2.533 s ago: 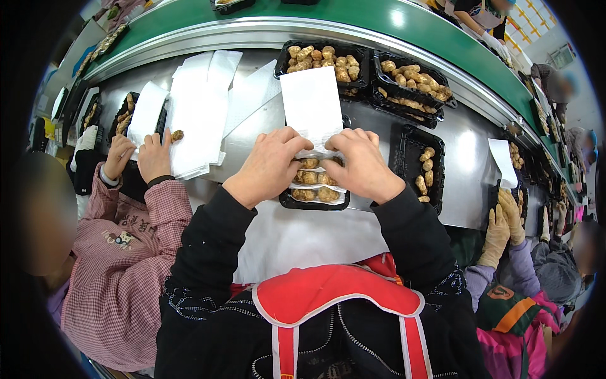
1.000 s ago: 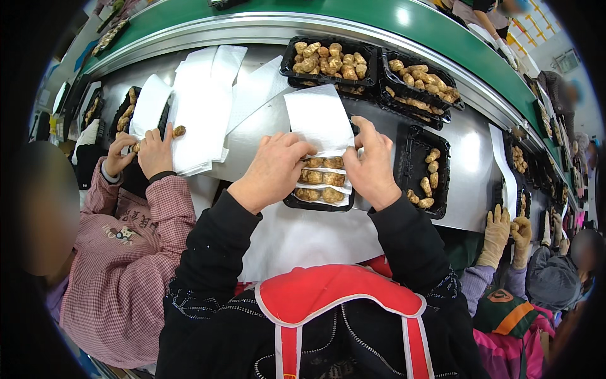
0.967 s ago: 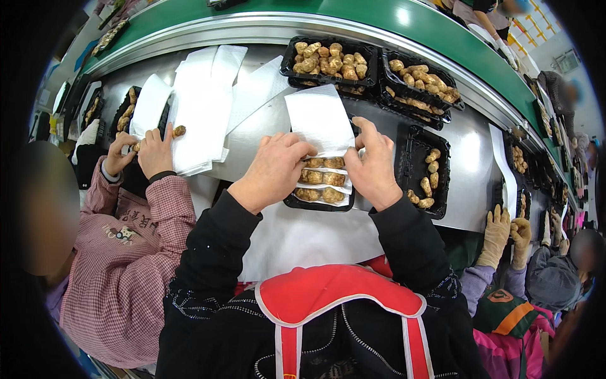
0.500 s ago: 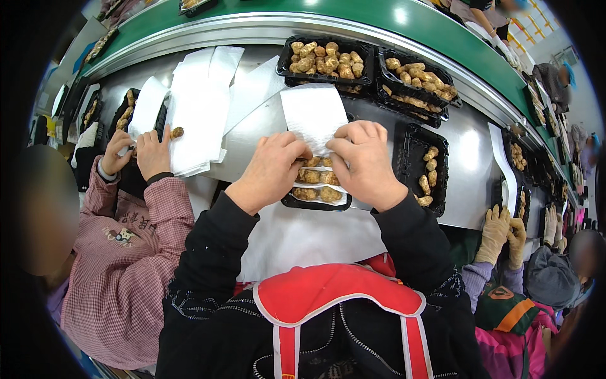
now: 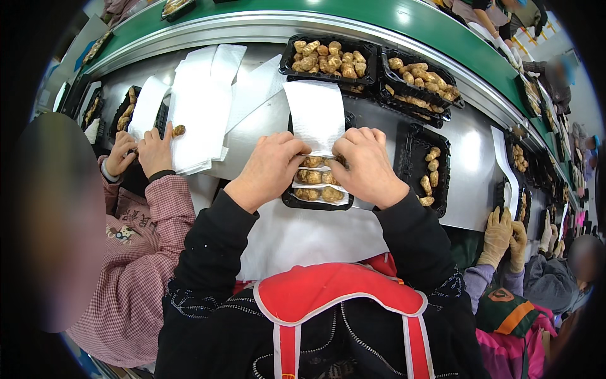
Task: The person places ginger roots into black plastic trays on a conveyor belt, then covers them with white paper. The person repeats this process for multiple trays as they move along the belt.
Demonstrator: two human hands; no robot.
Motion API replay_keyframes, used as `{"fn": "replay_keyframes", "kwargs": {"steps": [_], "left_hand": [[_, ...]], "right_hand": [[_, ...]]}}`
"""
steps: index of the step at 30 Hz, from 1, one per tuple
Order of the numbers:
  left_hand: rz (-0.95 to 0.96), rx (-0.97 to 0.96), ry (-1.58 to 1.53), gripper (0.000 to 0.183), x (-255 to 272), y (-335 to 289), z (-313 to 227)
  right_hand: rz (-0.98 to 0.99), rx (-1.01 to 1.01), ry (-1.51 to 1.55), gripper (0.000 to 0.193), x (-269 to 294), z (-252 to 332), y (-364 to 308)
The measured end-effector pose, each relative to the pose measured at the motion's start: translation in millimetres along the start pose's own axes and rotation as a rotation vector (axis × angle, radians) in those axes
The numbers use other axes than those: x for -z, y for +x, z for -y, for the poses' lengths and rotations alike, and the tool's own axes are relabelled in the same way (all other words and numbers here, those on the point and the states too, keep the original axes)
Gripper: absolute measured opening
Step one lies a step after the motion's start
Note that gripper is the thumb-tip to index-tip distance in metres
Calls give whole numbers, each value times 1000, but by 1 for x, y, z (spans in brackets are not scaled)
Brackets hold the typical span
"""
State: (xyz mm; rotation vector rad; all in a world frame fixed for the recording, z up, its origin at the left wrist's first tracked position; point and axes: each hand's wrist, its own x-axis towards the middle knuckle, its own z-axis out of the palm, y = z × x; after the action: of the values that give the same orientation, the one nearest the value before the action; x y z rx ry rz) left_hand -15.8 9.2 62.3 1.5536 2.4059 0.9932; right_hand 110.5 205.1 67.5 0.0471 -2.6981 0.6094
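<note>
Between my hands a black plastic tray (image 5: 286,201) holds rows of short brown-and-cream pieces (image 5: 308,177), like mushrooms or small tubers; I cannot tell which. White paper (image 5: 315,114) runs between the rows in folds, and its long free end stretches away over the far part of the tray. My left hand (image 5: 268,167) is closed, thumb and fingers pinching the paper's left edge just beyond the farthest visible row. On the right edge, my right hand (image 5: 372,167) pinches the same paper, its thumb near the pieces. Both hands hide the ends of that row.
Filled black trays (image 5: 334,79) are stacked at the back; a part-filled tray (image 5: 409,164) stands to the right. A stack of white paper sheets (image 5: 199,107) lies left, beside a co-worker's hands (image 5: 142,151). Gloved hands (image 5: 499,237) work at right. A green conveyor belt (image 5: 252,28) runs behind.
My hands have barely moved; they still pinch the paper at the same row. The paper's free end sits slightly differently. The co-worker at left has leaned in closer.
</note>
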Motion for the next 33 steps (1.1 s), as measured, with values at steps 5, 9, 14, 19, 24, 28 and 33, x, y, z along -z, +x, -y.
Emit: {"fn": "replay_keyframes", "kwargs": {"steps": [5,9,14,19,24,28,33], "left_hand": [[13,17,25,7,-2,1,2],[13,-13,90,5,-5,2,2],[-3,-28,92,9,-6,1,0],[10,6,68,13,-2,1,-3],[27,-23,26,29,7,3,-11],[59,-83,26,33,3,0,0],[48,-50,2,31,1,2,2]], "right_hand": [[33,-13,39,13,3,-1,-1],[64,-35,75,11,5,-3,-1],[92,-67,108,12,7,-5,-1],[87,-59,124,13,7,-7,-1],[108,-55,109,11,8,-6,-2],[66,1,101,9,6,-3,-4],[86,22,14,12,4,2,-7]]}}
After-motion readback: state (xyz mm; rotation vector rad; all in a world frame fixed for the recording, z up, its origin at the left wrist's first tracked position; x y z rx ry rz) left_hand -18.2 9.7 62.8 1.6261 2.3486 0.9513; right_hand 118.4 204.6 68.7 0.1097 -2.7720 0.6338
